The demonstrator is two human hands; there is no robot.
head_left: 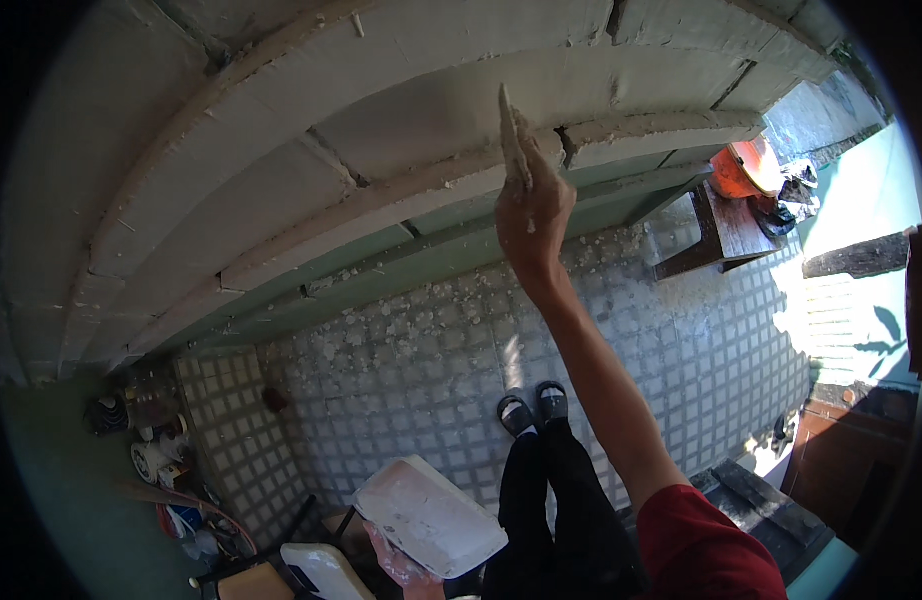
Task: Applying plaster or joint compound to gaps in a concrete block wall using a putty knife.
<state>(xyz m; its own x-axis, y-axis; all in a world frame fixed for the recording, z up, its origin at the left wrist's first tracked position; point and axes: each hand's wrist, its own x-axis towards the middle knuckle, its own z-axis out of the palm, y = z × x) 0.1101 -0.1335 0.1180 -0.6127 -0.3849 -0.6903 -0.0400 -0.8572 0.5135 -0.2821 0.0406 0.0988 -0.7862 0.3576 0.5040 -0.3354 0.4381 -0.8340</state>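
Observation:
My right hand [536, 215] is raised to a pale, cracked panelled wall [421, 90], closed on a putty-smeared spatula [511, 125] that points upward. The spatula overlaps the wall just left of a dark gap in a horizontal ledge [651, 130]; I cannot tell whether it touches. Low at the bottom, my left hand [401, 565] grips a white rectangular tray [431, 515] smeared with pale paste. White smears cover the fingers of both hands.
Below are a tiled floor [381, 370] with pale flakes and my sandalled feet [531, 405]. A wooden bench [731, 225] holds an orange bucket [741, 170] at right. Clutter [171, 465] lines the left, a chair [311, 570] stands bottom-left, and a dark slatted surface [741, 505] sits lower right.

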